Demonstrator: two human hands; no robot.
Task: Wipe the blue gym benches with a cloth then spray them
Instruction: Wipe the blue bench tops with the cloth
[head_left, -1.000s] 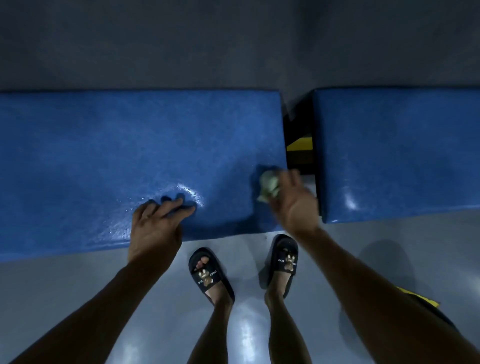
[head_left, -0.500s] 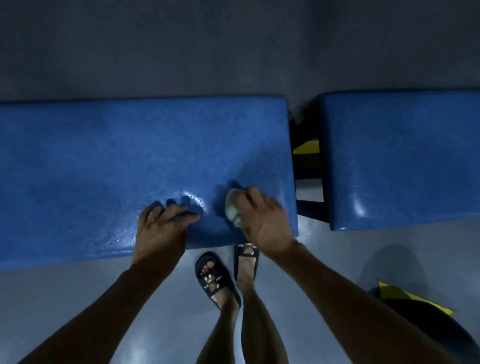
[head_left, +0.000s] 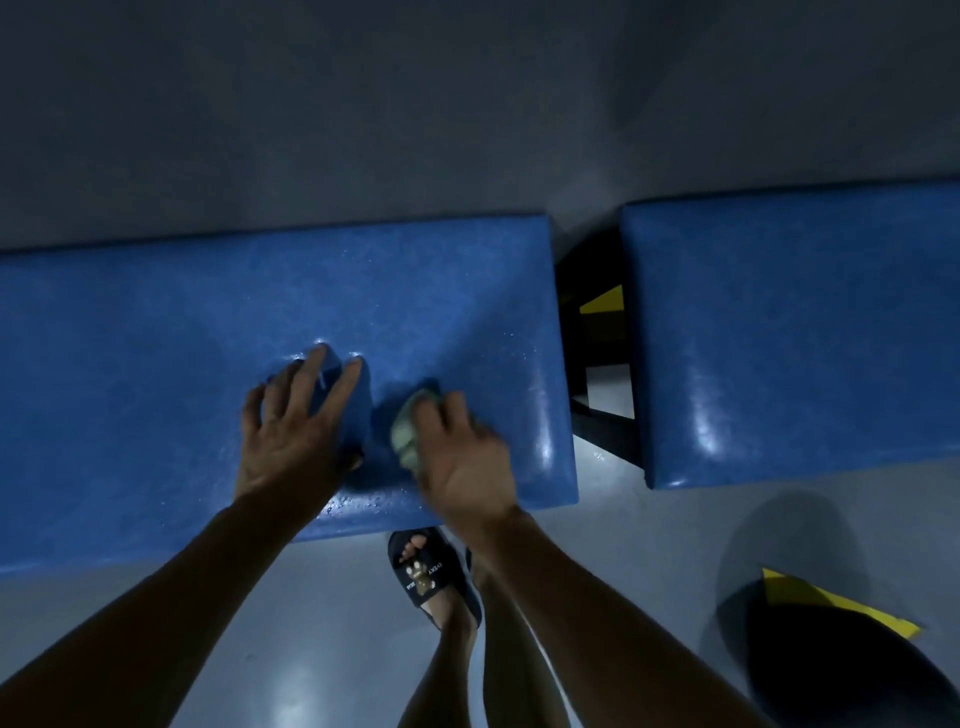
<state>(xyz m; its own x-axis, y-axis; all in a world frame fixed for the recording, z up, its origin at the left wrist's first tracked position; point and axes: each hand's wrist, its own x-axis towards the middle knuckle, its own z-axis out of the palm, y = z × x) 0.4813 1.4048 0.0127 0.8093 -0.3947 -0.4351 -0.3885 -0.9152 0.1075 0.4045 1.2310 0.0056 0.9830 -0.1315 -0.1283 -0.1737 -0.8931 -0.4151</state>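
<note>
Head view, looking down. I see two blue padded benches end to end: the long near bench (head_left: 156, 364) fills the left and centre, the second bench (head_left: 795, 332) sits to the right, apart from it, with a dark frame (head_left: 597, 374) and a yellow patch showing in the gap between them.

Left hand (head_left: 296, 431): flat on the near bench's worktop surface, fingers (head_left: 340, 387) extended and slightly spread, pointing away from the body. It holds nothing; palm and fingertips press the padding, which dimples and shines around the fingertips.

Right hand (head_left: 462, 457): just beside the left, also on the near bench, toward its right end. Its fingers curl over a small wadded greenish cloth (head_left: 408, 436), pressing it against the pad. The cloth bulges out on the thumb side of the hand; most of it is covered. This hand is blurred, so I cannot make out the exact finger placement.

Small droplets and glossy streaks show on the pad near its front edge, below the two hands.

On the grey floor (head_left: 208, 623) below: a foot in a dark slide sandal (head_left: 428, 571) with a small bear print; the other leg stands beside it. At lower right, a dark rounded shape with a yellow strip (head_left: 831, 603) beside it; I cannot tell what it is.
</note>
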